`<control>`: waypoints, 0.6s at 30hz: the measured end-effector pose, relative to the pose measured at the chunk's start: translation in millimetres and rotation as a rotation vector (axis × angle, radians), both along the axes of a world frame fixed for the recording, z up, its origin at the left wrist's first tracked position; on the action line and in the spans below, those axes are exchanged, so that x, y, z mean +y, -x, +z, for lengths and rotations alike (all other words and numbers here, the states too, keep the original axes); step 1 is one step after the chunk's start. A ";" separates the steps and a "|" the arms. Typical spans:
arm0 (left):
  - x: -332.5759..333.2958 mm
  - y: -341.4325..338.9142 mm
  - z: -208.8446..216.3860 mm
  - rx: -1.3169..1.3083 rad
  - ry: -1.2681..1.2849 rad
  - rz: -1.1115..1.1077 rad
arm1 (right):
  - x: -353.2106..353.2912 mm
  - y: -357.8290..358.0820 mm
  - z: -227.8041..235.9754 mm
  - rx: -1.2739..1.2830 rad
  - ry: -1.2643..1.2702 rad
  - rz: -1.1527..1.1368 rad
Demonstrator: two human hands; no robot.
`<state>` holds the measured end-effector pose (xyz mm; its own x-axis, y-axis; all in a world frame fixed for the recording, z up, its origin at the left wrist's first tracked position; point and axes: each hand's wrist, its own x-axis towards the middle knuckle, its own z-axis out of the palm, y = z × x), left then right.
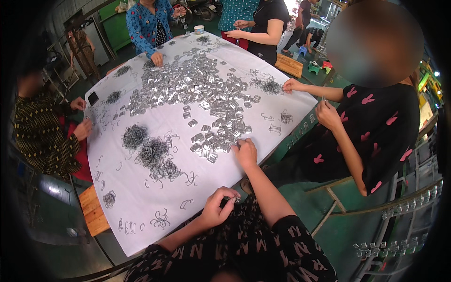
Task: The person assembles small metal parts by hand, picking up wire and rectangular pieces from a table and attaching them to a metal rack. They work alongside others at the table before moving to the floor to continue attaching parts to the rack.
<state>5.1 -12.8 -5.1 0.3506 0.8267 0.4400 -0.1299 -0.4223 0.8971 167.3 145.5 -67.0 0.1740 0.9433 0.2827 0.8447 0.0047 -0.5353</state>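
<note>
My left hand (219,207) is closed in front of my body, just off the table's near edge, pinching a small shiny metal piece (237,198). My right hand (246,152) reaches over the white-covered table (263,136), its curled fingertips on a metal plate at the near right end of a large heap of small silvery plates (213,136). Farther left lies a tangled pile of bent wire hooks (154,152), dark grey. Single wire hooks (160,219) lie scattered near the front corner.
Co-workers stand around the table; one person's hand (157,58) touches the heap's far side. Another person's hand (292,85) is at the right edge beside a wire pile (270,86). A phone (92,98) lies at left, a tub (199,29) at the far end. Wooden benches (94,211) flank the table.
</note>
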 end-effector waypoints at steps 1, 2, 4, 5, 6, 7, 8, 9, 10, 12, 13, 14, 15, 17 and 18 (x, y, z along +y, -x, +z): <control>-0.6 -1.3 -3.3 -0.016 0.001 0.013 | 1.0 0.9 0.8 -0.004 0.013 -0.011; 0.1 -1.1 -4.8 -0.006 0.003 0.010 | 1.4 1.5 1.1 -0.009 0.026 -0.023; 0.6 -0.2 -3.7 0.006 0.013 0.008 | 1.2 0.3 -0.2 0.042 0.046 -0.027; 1.0 -0.4 -2.7 0.010 0.019 0.007 | 0.7 -2.7 -2.1 0.098 0.051 -0.020; 2.3 -0.6 -1.3 0.015 0.016 0.003 | -0.1 -6.7 -2.9 0.153 0.057 -0.014; 2.6 -0.4 0.1 0.019 0.014 0.003 | -2.2 -11.2 -1.0 0.229 0.118 0.017; 3.4 -0.6 0.8 0.024 0.013 0.002 | -4.9 -17.6 1.9 0.306 0.178 0.047; 4.5 -1.5 0.4 0.030 0.010 0.008 | -8.2 -22.3 5.1 0.382 0.238 0.076; 5.0 -2.1 -0.2 0.036 0.012 0.018 | -16.0 -22.8 6.0 0.516 0.201 0.115; 6.2 -2.9 -2.6 0.049 0.025 0.051 | -39.0 -19.9 6.2 0.789 0.123 0.204; 6.6 -3.8 -5.3 0.047 0.040 0.066 | -52.7 -18.9 14.1 0.889 0.163 0.209; 6.7 -4.0 -7.0 0.050 0.053 0.083 | -68.2 -16.1 27.3 0.994 0.201 0.217; 7.4 -5.4 -6.8 0.064 0.063 0.096 | -82.9 -15.7 41.8 1.096 0.237 0.218; 8.2 -6.8 -5.8 0.100 0.086 0.131 | -107.9 -16.3 66.6 1.111 0.257 0.245; 8.9 -7.0 -6.6 0.100 0.073 0.152 | -117.0 -15.8 73.6 1.117 0.271 0.261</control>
